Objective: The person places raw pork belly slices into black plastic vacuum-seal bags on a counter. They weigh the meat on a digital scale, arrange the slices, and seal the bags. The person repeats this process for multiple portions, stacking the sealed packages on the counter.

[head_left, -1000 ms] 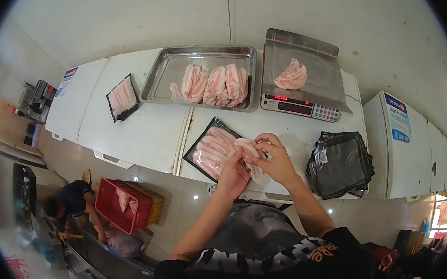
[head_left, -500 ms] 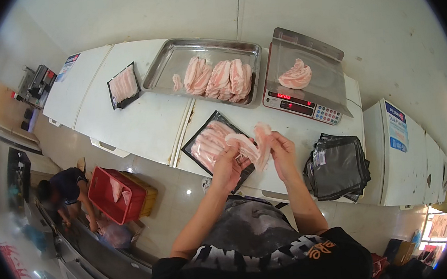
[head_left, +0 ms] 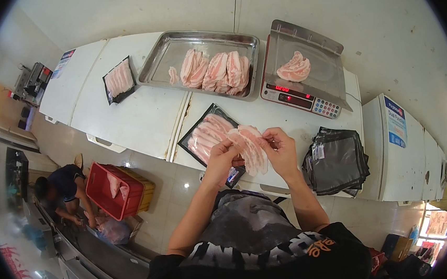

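My left hand [head_left: 222,160] and my right hand [head_left: 281,149] pinch a few thin slices of pork belly [head_left: 251,149] between them, fanned out and hanging above the white freezer top. Beneath and left of the slices lies a black-edged plastic pouch [head_left: 206,135] with pork slices laid flat in it; my left hand partly covers its lower corner. Behind my hands stands a digital scale [head_left: 302,75], its steel pan bearing a small heap of pork slices [head_left: 294,68]. A steel tray [head_left: 164,57] to its left holds several stacks of sliced pork [head_left: 215,72].
A stack of black pouches [head_left: 335,162] lies right of my right hand. Another filled pouch [head_left: 119,80] rests at the far left of the freezers [head_left: 143,125]. On the floor, a red crate [head_left: 113,192] with meat stands beside a crouching person [head_left: 70,188].
The pork slices between my hands have been spread wider and now hang flatter. Both hands stay close together, the left covering the pouch's lower edge.
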Demonstrator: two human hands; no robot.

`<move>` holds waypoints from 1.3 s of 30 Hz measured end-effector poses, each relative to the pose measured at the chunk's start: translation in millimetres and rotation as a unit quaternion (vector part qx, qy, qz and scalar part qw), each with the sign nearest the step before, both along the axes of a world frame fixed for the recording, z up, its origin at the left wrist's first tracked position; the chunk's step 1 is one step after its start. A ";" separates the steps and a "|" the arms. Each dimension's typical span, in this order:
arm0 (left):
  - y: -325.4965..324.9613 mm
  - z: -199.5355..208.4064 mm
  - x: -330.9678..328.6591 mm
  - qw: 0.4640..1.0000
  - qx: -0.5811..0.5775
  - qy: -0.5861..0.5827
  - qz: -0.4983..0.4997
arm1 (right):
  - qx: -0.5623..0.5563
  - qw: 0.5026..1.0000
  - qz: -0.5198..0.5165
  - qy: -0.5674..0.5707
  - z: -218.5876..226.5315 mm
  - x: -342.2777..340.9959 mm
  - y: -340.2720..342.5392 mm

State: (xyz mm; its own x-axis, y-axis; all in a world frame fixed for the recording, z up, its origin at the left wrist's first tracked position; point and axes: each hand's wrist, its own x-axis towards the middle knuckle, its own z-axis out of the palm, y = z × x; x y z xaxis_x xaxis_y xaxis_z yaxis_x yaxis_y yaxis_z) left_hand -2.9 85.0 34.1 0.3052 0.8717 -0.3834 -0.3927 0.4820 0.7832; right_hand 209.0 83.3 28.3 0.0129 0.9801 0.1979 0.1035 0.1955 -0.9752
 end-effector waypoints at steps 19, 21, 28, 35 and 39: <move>-2.2 -17.3 5.3 0.998 0.029 0.019 0.050 | 0.155 0.969 -0.096 -0.166 8.8 -16.0 -10.8; -3.1 -20.5 6.4 0.998 0.044 -0.008 0.044 | 0.188 0.958 -0.100 -0.192 8.2 -20.2 -13.6; -5.6 -24.8 11.5 0.998 0.046 -0.001 0.049 | 0.236 0.951 -0.044 -0.192 -11.5 -32.7 -15.5; -5.2 -26.9 1.7 0.997 0.038 0.010 0.062 | -0.047 0.996 -0.011 0.071 -35.7 -31.8 -9.3; -4.7 -30.5 -3.7 0.998 0.035 0.017 0.044 | -0.048 0.996 0.002 0.077 -38.4 -26.2 -7.8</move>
